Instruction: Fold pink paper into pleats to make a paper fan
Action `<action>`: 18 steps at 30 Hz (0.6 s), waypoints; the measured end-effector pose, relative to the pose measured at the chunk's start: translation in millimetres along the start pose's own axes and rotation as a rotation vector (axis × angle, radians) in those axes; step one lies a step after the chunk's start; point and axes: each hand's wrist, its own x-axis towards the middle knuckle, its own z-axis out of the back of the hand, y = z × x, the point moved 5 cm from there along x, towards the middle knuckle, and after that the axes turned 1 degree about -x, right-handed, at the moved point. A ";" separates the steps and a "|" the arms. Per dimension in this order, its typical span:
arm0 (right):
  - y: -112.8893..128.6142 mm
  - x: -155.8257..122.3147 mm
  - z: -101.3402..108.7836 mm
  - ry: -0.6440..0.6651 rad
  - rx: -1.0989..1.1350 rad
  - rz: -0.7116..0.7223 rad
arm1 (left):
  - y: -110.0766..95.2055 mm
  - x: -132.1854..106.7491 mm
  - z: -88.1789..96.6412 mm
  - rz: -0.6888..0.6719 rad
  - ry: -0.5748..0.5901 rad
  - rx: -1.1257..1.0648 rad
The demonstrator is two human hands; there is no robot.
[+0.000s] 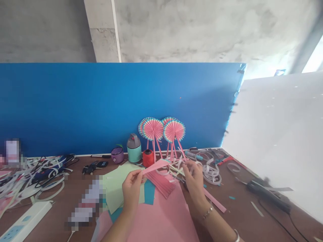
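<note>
The left hand (132, 190) has its fingers clamped on the pink pleated strip (154, 166), the right hand (194, 178) fingers' state cannot be told, and a slackened pinch would likely let the pleats spring open.

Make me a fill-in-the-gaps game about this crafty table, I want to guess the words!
1. The fingers of the left hand pinch a folded paper strip whose colour is ____.
2. The round paper fans lean on a board that is ____.
3. The spool beside the teal bottle is ____.
4. The white power strip lies on the person's ____ side.

Missing words: pink; blue; red; left.
</note>
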 end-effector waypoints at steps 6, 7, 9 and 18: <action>15.3 -25.3 -30.3 0.469 -0.017 0.175 | 0.9 -2.2 -3.0 -0.114 0.042 0.075; 17.3 -30.2 -34.7 0.528 -0.046 0.224 | 4.1 -2.5 -5.0 -0.113 0.076 0.090; 19.3 -37.8 -40.5 0.592 -0.100 0.287 | 10.7 -3.7 -9.3 -0.108 0.150 0.114; 13.2 -47.1 -49.3 0.649 -0.264 0.332 | 18.9 -13.0 -20.7 -0.073 0.296 0.149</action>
